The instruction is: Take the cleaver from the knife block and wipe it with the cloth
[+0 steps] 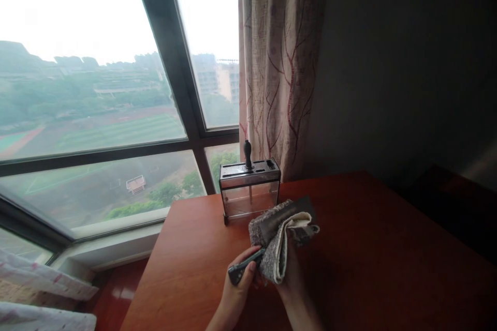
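Observation:
My left hand (241,285) is closed around the dark handle of a kitchen knife with a broad blade (277,221), a cleaver by its shape. The blade points away to the upper right, above the table. A grey fluffy cloth with a pale lining (281,256) is folded around the blade, showing on both sides of it. My right hand (292,269) grips this cloth from below; its fingers are mostly hidden behind the folds. Just beyond the cloth, a clear-sided knife block (250,168) stands upright on the table, with one dark-handled tool in a top slot.
The reddish-brown wooden table (186,253) extends under both hands, its left edge near the window sill (116,248). A patterned curtain (279,62) hangs behind the knife block. Large windows (89,88) fill the left, and a dark wall (388,62) stands at the right.

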The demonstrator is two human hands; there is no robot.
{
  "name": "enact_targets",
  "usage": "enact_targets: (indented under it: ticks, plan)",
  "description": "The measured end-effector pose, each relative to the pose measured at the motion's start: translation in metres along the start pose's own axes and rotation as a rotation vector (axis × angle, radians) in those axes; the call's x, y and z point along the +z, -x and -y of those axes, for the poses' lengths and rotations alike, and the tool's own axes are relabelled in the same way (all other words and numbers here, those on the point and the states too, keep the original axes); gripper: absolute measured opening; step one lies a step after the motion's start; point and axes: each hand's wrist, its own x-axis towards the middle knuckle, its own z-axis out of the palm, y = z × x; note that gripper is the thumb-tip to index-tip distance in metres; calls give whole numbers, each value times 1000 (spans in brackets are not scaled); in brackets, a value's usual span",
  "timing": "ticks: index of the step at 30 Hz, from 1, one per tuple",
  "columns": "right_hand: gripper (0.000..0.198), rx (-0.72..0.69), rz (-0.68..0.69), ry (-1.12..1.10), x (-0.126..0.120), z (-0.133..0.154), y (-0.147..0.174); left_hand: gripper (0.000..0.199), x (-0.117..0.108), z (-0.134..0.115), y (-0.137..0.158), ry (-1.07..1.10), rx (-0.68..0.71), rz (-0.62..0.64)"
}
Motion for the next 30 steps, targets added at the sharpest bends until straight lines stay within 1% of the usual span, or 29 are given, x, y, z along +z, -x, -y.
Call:
enact_targets:
  ticks: [4,9,14,17,21,24,30]
  plan:
    - [31,52,-108,-93,-4,2,-4,48,-1,-7,2,-29,-16,22]
    - [30,-3,-178,-132,-11,25,-13,53,1,-9,5,5,-55,46]
    - [32,3,-179,-163,-19,55,-21,52,3,-6,7,66,-61,-6]
    - [32,6,-162,-162,-20,65,-23,53,5,-3,7,108,-65,-31]
    - [31,6,-171,-171,-21,67,-22,53,5,2,4,163,-79,-56]
    - [34,26,-149,-176,-18,63,-17,50,3,5,3,156,-59,-53]
    - [36,25,-90,-113,-4,57,-11,46,3,6,1,132,-19,7]
